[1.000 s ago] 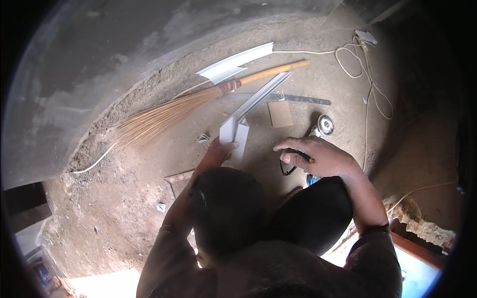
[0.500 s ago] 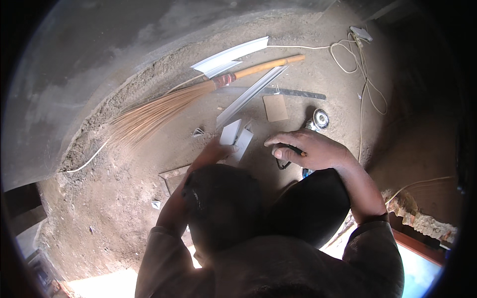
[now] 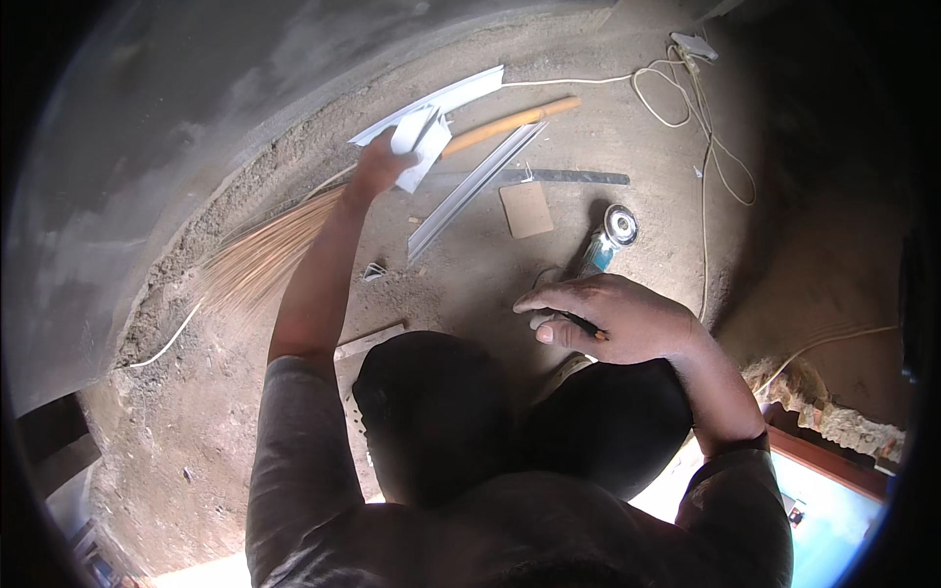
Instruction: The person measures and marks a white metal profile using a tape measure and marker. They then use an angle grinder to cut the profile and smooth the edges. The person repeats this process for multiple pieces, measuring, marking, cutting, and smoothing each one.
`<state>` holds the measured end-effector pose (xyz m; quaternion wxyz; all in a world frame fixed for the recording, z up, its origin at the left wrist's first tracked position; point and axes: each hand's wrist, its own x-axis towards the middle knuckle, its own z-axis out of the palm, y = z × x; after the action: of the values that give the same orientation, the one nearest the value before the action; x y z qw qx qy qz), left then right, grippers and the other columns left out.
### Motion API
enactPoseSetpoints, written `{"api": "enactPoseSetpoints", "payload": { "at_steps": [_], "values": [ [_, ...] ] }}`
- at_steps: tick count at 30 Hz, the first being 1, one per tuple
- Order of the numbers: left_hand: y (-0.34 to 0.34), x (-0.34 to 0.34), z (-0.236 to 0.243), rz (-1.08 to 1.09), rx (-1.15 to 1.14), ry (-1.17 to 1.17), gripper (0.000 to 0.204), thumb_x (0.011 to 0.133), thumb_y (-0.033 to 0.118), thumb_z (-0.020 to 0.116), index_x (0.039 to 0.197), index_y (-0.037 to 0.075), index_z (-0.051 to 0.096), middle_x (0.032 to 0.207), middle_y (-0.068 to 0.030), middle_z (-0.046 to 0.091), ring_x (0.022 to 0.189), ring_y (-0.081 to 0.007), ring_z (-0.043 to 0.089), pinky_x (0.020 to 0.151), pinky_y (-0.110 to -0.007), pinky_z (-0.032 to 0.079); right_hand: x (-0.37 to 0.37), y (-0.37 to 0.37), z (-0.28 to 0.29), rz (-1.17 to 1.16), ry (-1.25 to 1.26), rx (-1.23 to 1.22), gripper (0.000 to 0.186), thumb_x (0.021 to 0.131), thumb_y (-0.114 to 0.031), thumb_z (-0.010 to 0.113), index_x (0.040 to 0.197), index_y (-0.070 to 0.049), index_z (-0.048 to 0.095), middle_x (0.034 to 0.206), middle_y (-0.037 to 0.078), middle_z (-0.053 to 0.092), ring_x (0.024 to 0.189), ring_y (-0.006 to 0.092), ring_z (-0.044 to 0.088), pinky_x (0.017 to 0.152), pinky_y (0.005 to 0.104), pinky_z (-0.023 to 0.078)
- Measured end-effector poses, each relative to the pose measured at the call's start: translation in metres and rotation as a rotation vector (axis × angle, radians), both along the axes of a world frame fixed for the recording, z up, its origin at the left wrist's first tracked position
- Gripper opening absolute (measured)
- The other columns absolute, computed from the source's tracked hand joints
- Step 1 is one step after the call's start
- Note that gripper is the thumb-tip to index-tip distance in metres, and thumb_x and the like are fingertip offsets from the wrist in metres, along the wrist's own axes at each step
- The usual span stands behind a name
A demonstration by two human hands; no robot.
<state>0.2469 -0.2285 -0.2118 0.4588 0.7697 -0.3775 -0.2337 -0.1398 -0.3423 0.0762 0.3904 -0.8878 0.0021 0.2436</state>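
Note:
My left hand (image 3: pixel 375 169) is stretched far out, closed on a short white trim piece (image 3: pixel 420 142) with a fold along it. It is over the head of a straw broom (image 3: pixel 279 253), near a longer white strip (image 3: pixel 475 90) by the wall. Above my right knee, my right hand (image 3: pixel 632 316) is curled round a slim dark pencil-like stick (image 3: pixel 586 324) with an orange end. Just beyond that hand lies an angle grinder (image 3: pixel 598 253) with a teal body and a round disc.
A grooved white strip (image 3: pixel 475 191) lies slantwise on the floor, crossing a dark flat bar (image 3: pixel 588 177). Beside them is a tan square board (image 3: pixel 527 210). A pale cable (image 3: pixel 708 181) loops from a white socket block (image 3: pixel 694 45) at the far right.
My left hand has carried the white trim piece forward and left, from in front of my knees to above the broom. My right hand stays near my knee, still gripping the stick.

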Motion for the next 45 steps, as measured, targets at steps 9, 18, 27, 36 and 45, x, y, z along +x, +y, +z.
{"api": "enactPoseSetpoints", "payload": {
  "at_steps": [9,18,27,36,45],
  "values": [
    [-0.023,-0.072,-0.029,0.069,0.184,-0.345,0.072,0.094,0.042,0.077,0.154,0.009,0.054,0.142,-0.0233,0.062,0.130,-0.0448,0.062,0.110,-0.052,0.053,-0.020,-0.017,0.007,-0.095,-0.053,-0.019,0.044,0.112,-0.038,0.060,0.146,-0.011,0.064,0.123,0.016,0.076,0.113,0.0398,0.074,0.098,0.0490,0.057],
    [0.026,-0.167,-0.072,-0.078,0.516,-0.438,0.077,0.086,0.026,0.081,0.156,0.014,0.052,0.146,-0.0211,0.059,0.136,-0.0419,0.055,0.110,-0.057,0.053,-0.002,-0.019,-0.012,-0.043,-0.023,0.047,0.051,0.113,-0.046,0.059,0.147,-0.008,0.063,0.117,0.015,0.078,0.112,0.0376,0.075,0.099,0.0468,0.058],
    [0.100,-0.186,-0.046,0.068,0.322,-0.347,0.080,0.085,0.023,0.079,0.157,0.010,0.048,0.139,-0.0245,0.061,0.124,-0.0464,0.063,0.103,-0.055,0.057,0.008,-0.026,-0.001,-0.060,0.030,0.032,0.049,0.113,-0.041,0.060,0.149,-0.006,0.061,0.119,0.016,0.078,0.113,0.0345,0.076,0.100,0.0436,0.057],
    [0.304,-0.267,-0.046,0.513,0.172,-0.371,0.064,0.100,0.042,0.063,0.147,0.000,0.052,0.131,-0.0297,0.063,0.119,-0.0467,0.066,0.102,-0.054,0.053,0.037,-0.004,-0.038,-0.084,0.003,0.200,0.053,0.111,-0.041,0.065,0.146,-0.001,0.063,0.116,0.015,0.078,0.098,0.0189,0.074,0.091,0.0360,0.058],
    [0.361,-0.298,-0.016,1.404,-0.037,-0.047,0.058,0.111,0.033,0.056,0.148,-0.009,0.041,0.123,-0.0346,0.066,0.114,-0.0519,0.067,0.097,-0.056,0.053,0.130,0.046,-0.073,0.173,0.017,-0.115,0.049,0.112,-0.038,0.062,0.148,-0.005,0.064,0.124,0.019,0.078,0.104,0.0269,0.076,0.096,0.0385,0.057]
  ]
}}
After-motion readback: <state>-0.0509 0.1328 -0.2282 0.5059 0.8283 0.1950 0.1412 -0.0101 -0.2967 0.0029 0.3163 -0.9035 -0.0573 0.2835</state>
